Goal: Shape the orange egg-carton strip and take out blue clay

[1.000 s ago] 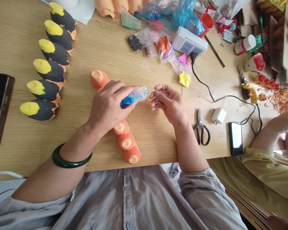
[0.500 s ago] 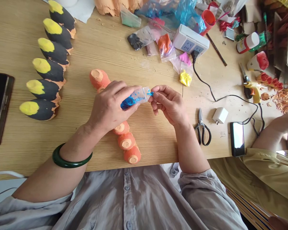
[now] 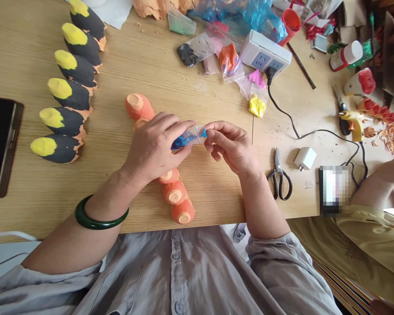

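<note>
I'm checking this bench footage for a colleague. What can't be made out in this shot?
Head view only:
- Blurred: the phone-shaped object is pixelated, so its surface is unreadable.
- Hidden: the fingers of the left hand and right hand cover parts of the blue-filled plastic packet.
- Hidden: the left hand covers the middle of the orange cone pieces.
- Cut off: the right edge crops the co-worker's hand.
</note>
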A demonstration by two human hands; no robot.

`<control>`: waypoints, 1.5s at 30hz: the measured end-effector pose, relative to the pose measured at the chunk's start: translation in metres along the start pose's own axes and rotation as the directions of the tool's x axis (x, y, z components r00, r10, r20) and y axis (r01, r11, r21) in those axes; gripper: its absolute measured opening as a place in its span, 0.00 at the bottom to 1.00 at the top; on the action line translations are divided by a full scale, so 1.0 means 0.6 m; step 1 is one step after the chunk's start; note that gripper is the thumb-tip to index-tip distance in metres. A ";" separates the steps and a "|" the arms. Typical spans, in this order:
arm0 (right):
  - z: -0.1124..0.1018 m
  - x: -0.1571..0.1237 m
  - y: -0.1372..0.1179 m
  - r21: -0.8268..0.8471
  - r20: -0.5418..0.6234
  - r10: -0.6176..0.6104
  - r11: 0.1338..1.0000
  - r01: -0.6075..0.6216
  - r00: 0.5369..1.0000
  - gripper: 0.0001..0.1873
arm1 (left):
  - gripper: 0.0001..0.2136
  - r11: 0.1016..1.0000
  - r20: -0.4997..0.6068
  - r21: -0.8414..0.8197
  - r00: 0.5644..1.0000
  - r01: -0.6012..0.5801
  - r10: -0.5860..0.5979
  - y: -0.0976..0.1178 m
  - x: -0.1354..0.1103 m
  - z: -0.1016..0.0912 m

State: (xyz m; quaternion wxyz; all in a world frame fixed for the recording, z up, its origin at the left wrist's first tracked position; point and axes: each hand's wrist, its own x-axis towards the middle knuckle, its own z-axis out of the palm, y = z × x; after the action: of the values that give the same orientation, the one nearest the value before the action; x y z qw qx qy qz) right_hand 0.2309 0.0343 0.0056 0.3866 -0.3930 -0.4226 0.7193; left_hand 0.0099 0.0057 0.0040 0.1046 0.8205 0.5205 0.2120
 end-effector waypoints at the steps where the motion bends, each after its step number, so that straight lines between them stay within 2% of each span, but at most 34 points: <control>1: 0.001 -0.001 -0.002 0.009 -0.001 0.011 1.000 -0.011 1.000 0.28 | 0.20 1.000 0.005 -0.008 1.000 0.017 -0.017 0.000 0.000 0.000; 10: 0.018 -0.004 -0.008 0.064 0.004 0.021 0.998 -0.021 1.000 0.26 | 0.22 0.992 0.083 -0.003 0.989 0.126 -0.125 0.002 0.000 0.002; 16: 0.024 -0.003 0.013 -0.030 0.002 -0.017 0.999 0.017 1.000 0.30 | 0.23 0.992 0.122 0.004 0.985 0.126 -0.125 0.000 0.002 0.002; 24: 0.011 0.000 0.004 0.099 0.031 0.122 0.987 -0.124 0.992 0.30 | 0.22 0.995 -0.010 -0.069 0.997 0.077 -0.078 -0.001 -0.003 0.010; 30: 0.001 0.006 0.010 0.152 0.073 0.124 0.979 -0.134 0.990 0.29 | 0.23 0.992 0.007 -0.105 0.997 0.072 -0.072 -0.002 -0.003 0.007; 38: 0.002 0.004 0.008 0.161 0.048 0.116 0.979 -0.122 0.992 0.29 | 0.21 0.992 0.020 -0.098 0.997 0.079 -0.078 -0.002 -0.002 0.004; 45: 0.002 0.002 0.008 0.133 -0.030 0.077 0.988 -0.072 0.997 0.27 | 0.21 0.993 0.012 -0.084 0.996 0.085 -0.084 -0.001 -0.001 0.003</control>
State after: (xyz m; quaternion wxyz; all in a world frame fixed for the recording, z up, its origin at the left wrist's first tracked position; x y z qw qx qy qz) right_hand 0.2285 0.0335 0.0014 0.3917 -0.3946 -0.3525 0.7527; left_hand 0.0099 0.0057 0.0019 0.1503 0.7935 0.5450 0.2254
